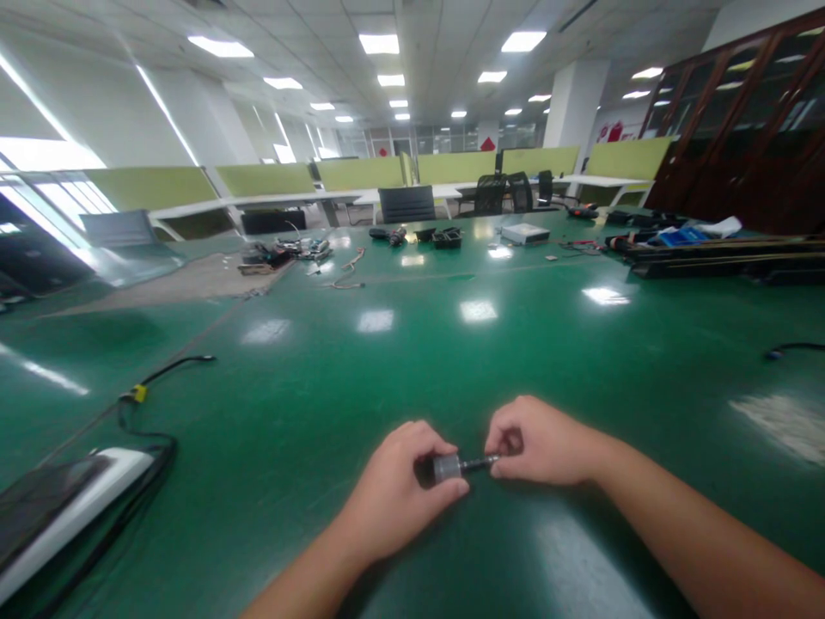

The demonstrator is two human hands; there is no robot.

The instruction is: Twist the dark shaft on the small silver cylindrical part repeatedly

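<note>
On the green desk (412, 344), cables (138, 395) lie near left while the left hand (403, 494) pinches a small metal cylinder (447, 468) and the right hand (538, 443) pinches its thin shaft (480, 463).

Single view from my head, facing forward and down across the green table (412, 344), my hands close below.

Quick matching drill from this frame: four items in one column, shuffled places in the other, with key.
1. left hand
2. right hand
3. black cable with yellow tag
4. white flat box

A. far side of table
B. pinches thin dark shaft
C. left, near white-edged device
D. grips small grey metal cylinder

Pairs: 1-D, 2-B, 3-C, 4-A
</note>
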